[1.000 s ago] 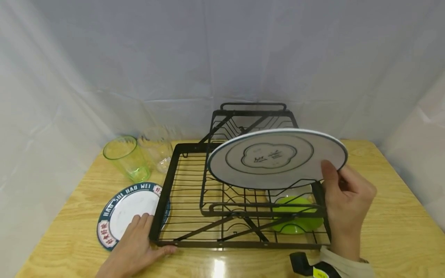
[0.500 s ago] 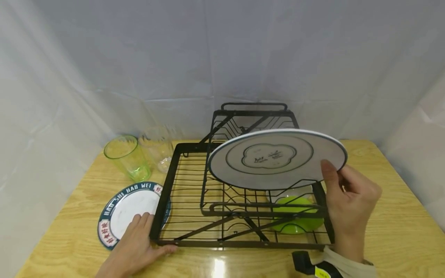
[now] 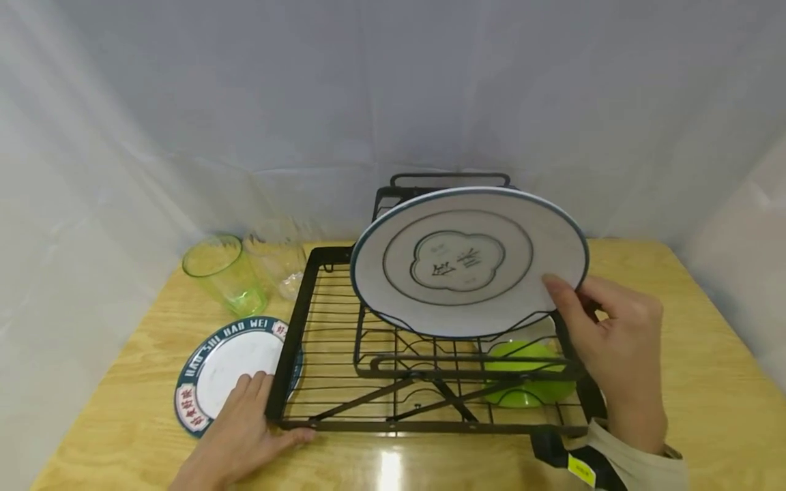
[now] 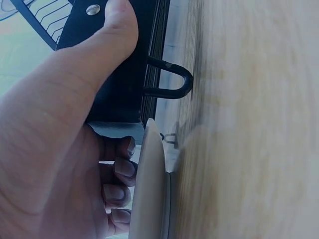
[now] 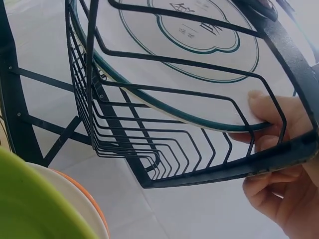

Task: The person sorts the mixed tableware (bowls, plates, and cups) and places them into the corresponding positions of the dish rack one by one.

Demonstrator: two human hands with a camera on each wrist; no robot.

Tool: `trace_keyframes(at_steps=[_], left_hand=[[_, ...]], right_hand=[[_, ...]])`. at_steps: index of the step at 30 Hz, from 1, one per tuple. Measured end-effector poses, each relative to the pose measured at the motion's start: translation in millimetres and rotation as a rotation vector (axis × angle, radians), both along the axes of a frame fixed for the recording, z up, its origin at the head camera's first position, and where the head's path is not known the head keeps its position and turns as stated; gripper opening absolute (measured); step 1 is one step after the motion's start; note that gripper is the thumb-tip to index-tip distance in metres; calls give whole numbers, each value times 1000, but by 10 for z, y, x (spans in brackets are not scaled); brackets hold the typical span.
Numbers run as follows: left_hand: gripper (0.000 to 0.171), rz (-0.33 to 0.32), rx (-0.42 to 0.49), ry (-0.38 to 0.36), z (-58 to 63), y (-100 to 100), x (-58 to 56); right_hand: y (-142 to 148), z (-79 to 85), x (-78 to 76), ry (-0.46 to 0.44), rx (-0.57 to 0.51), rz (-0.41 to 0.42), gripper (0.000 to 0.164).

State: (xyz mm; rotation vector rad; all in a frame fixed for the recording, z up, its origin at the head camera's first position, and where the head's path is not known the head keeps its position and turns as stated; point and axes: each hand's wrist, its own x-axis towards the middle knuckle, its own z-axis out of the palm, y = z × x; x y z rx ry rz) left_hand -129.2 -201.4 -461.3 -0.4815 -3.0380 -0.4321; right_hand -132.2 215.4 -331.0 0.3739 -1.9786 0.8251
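Note:
My right hand (image 3: 620,354) pinches the right rim of a white plate with a blue-green edge (image 3: 460,266). Tilted, with its marked underside toward me, the plate stands at the upper tier of a black wire dish rack (image 3: 296,320); the right wrist view shows its rim (image 5: 149,99) among the tier's wires. My left hand (image 3: 239,429) grips the rack's front left corner. Its thumb lies on the black side panel (image 4: 119,84), and its fingers curl beneath. Under the upper tier, a green bowl (image 3: 522,392) shows through the wires.
A second plate with a lettered blue rim (image 3: 242,361) lies left of the rack, partly behind my left hand. Behind it stand a green glass (image 3: 236,283) and a clear glass (image 3: 279,262). A pale cloth (image 3: 344,102) hangs along the table's back.
The plate has tipped more upright and shifted left, showing more of its underside. My right hand still pinches its rim. The left hand keeps its hold on the rack.

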Motion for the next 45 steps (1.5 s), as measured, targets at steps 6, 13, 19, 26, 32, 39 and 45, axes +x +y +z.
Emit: trace_keyframes(at_steps=[6,13,19,26,32,39,45], left_hand=[[106,-6,6,16,-17,15,12],[105,-19,-13,55,-3,18,1],[105,-13,-11,38,10,4,-2],[103,1,-18,9,11,5,-3],[104,0,-16,13,13,9,-16],[106,-3,-15,-1,28,12,-18],[107,-2,-11,-7,23,7,-16]], right_hand=[[20,10,5,-34,-38,0,33],[37,-15,36,-79,-139,9,21],[50,-6,47,-10,-135,-3,30],[56,-2,47,15,-93,-15,37],[54,13,36,-28,-139,16,34],[52,9,48,-38,-159,1,34],[12,-23,88,-78,-180,-43,27]])
